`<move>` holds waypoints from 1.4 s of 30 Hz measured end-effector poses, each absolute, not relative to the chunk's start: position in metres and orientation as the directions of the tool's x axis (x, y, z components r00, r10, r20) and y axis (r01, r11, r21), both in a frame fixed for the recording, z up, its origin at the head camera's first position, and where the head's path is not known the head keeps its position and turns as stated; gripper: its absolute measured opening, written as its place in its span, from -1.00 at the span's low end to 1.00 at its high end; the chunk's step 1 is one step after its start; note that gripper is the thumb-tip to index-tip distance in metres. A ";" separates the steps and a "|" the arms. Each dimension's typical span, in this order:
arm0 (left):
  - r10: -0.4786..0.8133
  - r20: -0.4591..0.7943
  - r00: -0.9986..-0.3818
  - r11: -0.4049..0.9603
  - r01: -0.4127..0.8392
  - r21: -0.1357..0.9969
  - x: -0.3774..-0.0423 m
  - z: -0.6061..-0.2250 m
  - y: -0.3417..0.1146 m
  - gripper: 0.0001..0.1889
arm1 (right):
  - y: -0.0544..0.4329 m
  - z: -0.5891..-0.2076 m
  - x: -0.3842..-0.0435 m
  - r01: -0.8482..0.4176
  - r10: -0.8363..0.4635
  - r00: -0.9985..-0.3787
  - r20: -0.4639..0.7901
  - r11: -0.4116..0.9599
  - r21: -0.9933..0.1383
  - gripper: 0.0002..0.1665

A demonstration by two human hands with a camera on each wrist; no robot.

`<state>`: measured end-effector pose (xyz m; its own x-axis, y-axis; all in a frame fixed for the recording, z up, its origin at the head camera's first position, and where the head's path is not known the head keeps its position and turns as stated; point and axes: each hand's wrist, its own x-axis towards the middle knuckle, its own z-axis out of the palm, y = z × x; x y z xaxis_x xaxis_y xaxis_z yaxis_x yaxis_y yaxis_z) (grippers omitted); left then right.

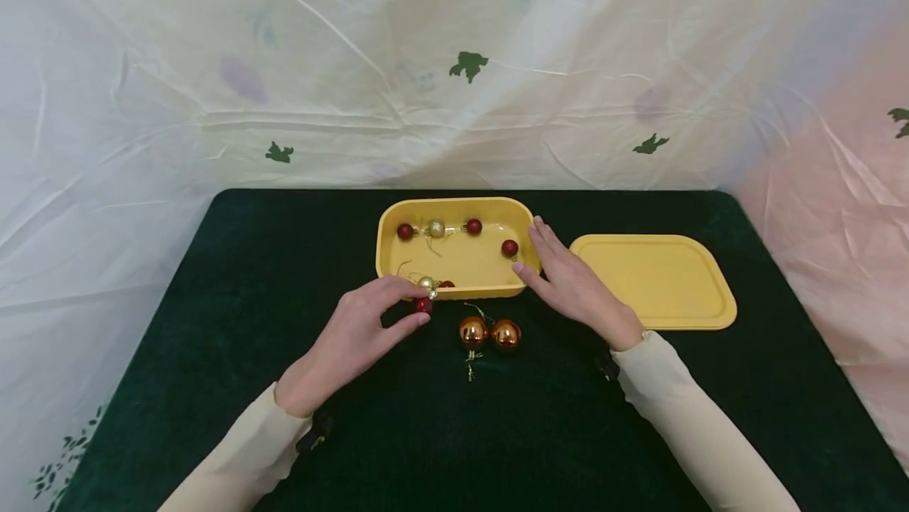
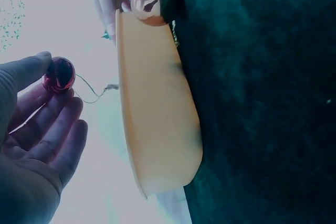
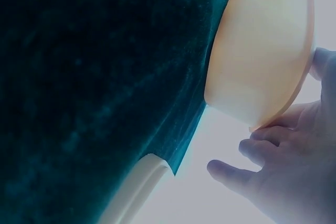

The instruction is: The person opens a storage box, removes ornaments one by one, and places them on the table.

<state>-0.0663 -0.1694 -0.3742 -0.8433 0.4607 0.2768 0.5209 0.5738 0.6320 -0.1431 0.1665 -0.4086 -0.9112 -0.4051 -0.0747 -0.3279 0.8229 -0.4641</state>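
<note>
My left hand (image 1: 358, 330) pinches a shiny red bauble (image 2: 59, 75) between thumb and fingers at the near left rim of a yellow box (image 1: 454, 293). A thin thread hangs from the bauble in the left wrist view. Inside the box lie several small baubles, among them a dark red bauble (image 1: 405, 232), a gold glitter bauble (image 1: 436, 229) and a red bauble (image 1: 510, 248) near the right end. My right hand (image 1: 571, 279) rests on the box's right rim, fingers straight, thumb over the inside. Two shiny copper baubles, the left bauble (image 1: 473, 332) and the right bauble (image 1: 506, 335), lie in front of the box.
A flat yellow lid (image 1: 653, 282) lies right of the box, partly behind my right hand. Dark green cloth (image 1: 454, 433) covers the table. A pale patterned curtain (image 1: 469, 125) hangs behind and at both sides.
</note>
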 end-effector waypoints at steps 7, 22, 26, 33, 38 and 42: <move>0.518 0.280 -0.808 0.549 0.565 0.616 -0.062 -0.382 -0.166 -0.67 | 0.167 -0.408 -0.143 -0.322 -0.401 -0.913 -0.078 0.824 -0.467 0.07; 0.612 0.158 -0.775 0.582 0.576 0.574 -0.058 -0.402 -0.160 -0.71 | 0.168 -0.410 -0.141 -0.321 -0.401 -0.913 -0.069 0.813 -0.486 0.07; 0.627 0.113 -0.771 0.587 0.563 0.581 -0.059 -0.405 -0.161 -0.71 | 0.167 -0.410 -0.141 -0.321 -0.401 -0.914 -0.065 0.811 -0.489 0.07; 0.696 0.097 -0.712 0.523 0.595 0.610 -0.070 -0.427 -0.168 -0.73 | 0.167 -0.410 -0.142 -0.328 -0.403 -0.913 -0.056 0.810 -0.485 0.04; 0.721 0.084 -0.688 0.507 0.606 0.613 -0.077 -0.437 -0.171 -0.72 | 0.167 -0.411 -0.143 -0.330 -0.403 -0.914 -0.054 0.812 -0.481 0.05; 0.698 0.084 -0.711 0.524 0.587 0.617 -0.078 -0.439 -0.168 -0.71 | 0.167 -0.411 -0.143 -0.329 -0.404 -0.913 -0.057 0.811 -0.483 0.05</move>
<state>-0.0782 -0.1679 -0.4389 -0.7114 0.6977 0.0843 0.5871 0.5240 0.6170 -0.1430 0.1671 -0.4113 -0.9130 -0.4039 -0.0569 -0.3288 0.8113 -0.4834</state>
